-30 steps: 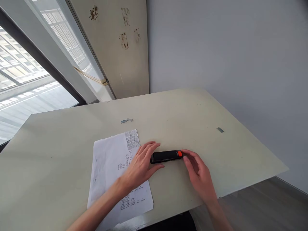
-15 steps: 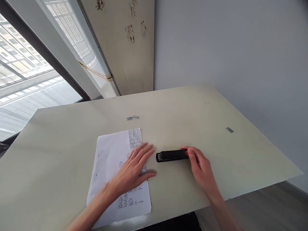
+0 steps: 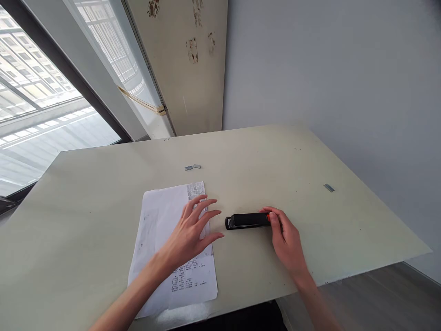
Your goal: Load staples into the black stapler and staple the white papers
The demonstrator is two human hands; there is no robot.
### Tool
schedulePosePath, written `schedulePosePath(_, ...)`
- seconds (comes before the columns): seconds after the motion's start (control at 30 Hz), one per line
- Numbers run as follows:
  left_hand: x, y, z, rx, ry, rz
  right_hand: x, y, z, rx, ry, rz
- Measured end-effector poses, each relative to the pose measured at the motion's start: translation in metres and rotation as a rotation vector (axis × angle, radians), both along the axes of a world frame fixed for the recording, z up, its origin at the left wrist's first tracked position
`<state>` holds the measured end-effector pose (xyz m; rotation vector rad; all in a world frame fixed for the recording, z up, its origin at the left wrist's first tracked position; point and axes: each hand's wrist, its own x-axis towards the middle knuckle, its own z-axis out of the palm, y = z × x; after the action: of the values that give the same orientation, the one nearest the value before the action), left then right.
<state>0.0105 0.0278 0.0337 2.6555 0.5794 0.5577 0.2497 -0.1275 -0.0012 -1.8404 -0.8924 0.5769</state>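
"Talk me through it: where is the stapler?"

"Right here! The black stapler [image 3: 250, 220] lies crosswise between my hands, its nose pointing at my left fingertips and its red end [image 3: 268, 218] in my right fingers."

"And the grip?"

"My right hand [image 3: 285, 234] has it, thumb on the near side and fingers curling around behind. My left hand [image 3: 188, 232] is released, fingers spread and slightly bent, holding nothing. The nose is near those left fingertips but not touching, with just a bit of pale table [image 3: 241, 266] in the gap."

"Is the stapler flat on the table?"

"Low over it, certainly. Whether its whole base touches, I can't tell."

"What's under the left?"

"A printed sheet of paper [image 3: 172, 207]. My left palm and fingers are over its right part, hiding some of the print, and my forearm crosses its lower left. Whether my palm presses on it, I can't tell. The paper's right edge passes beneath my fingers, well short of the stapler."

"Anything else about?"

"Yes, two small grey strips [image 3: 189, 168], close together, beyond my left fingertips and past the top of the sheet. Another grey strip [image 3: 329, 188] is out beyond my right fingers, farther to the right."

"Anything in the way?"

"My right fingers cover part of the red end. Between my left fingertips and the nose, it's bare tabletop."
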Motion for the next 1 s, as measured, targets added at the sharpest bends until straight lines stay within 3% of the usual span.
schedulePosePath(0.13,0.027,-0.005,-0.013,-0.026,-0.056,-0.022,-0.002,-0.003,-0.001,-0.011,-0.061,0.081)
schedulePosePath(0.27,0.04,-0.007,-0.017,-0.033,-0.085,-0.022,-0.004,0.0,-0.002,0.015,-0.233,0.194)
schedulePosePath(0.57,0.002,0.003,-0.014,0.021,-0.027,0.033,0.029,0.001,-0.004,0.01,-0.337,0.395)
schedulePosePath(0.77,-0.002,0.004,-0.01,0.02,0.023,0.018,0.04,-0.001,-0.003,-0.023,-0.29,0.436)
schedulePosePath(0.9,-0.013,0.034,0.0,-0.063,0.1,0.007,0.037,-0.001,-0.005,-0.035,-0.228,0.39)
schedulePosePath(1.0,-0.023,0.081,0.008,-0.063,0.103,0.218,0.035,-0.001,-0.004,-0.04,-0.213,0.374)
